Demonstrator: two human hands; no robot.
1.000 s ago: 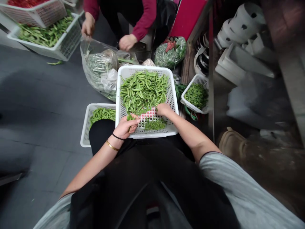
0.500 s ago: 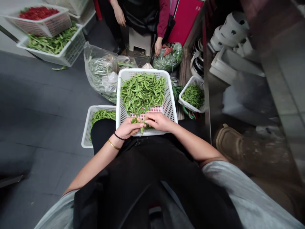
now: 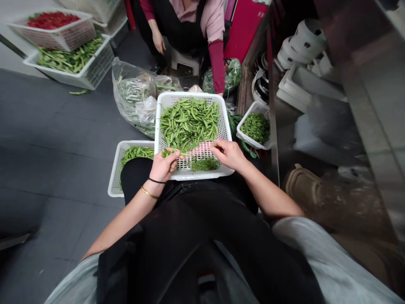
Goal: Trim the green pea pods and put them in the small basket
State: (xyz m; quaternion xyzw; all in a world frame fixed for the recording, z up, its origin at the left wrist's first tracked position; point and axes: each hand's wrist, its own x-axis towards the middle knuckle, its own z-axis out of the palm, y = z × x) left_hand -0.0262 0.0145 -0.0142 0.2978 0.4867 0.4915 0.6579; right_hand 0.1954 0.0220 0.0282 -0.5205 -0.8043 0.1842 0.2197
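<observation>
A white plastic basket [image 3: 226, 126] with slotted walls rests on my lap. Green pea pods [image 3: 189, 122] are heaped across its far part, and a small pile of thin green trimmings [image 3: 205, 164] lies near its front rim. My left hand [image 3: 163, 164], over the basket's near left corner, is closed around several pea pods [image 3: 166, 153], one poking out past the thumb toward the right. On the opposite side my right hand [image 3: 229, 155] hovers over the slotted bottom with thumb and fingers pinched together. Whatever is between those fingertips is too small to make out.
Another basket [image 3: 116, 169] of pods stands on the floor by my left leg. Beyond are a plastic bag [image 3: 118, 90] of greens and a seated co-worker [image 3: 186, 25]. A basket [image 3: 242, 134] of leafy greens and a metal shelf edge [image 3: 274, 126] are at right.
My hands, together over the trimmings before, have moved apart, left hand leftward with the pods and right hand rightward. The co-worker leans forward, an arm reaching down behind my basket.
</observation>
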